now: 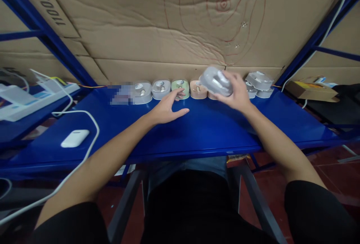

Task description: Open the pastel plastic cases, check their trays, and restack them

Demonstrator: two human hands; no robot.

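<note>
While the right hand (235, 91) clasps an unplaced grey plastic case (211, 80) at one o'clock, the left hand (169, 107) spreads empty; a row of cases (179, 85) already stands at twelve.

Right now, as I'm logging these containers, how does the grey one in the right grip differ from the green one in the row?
The grey container is held tilted in the right grip, while the green container sits level on the blue tabletop. The grey container looks grey throughout; the green container is pale green. Both have rounded outlines.
</note>
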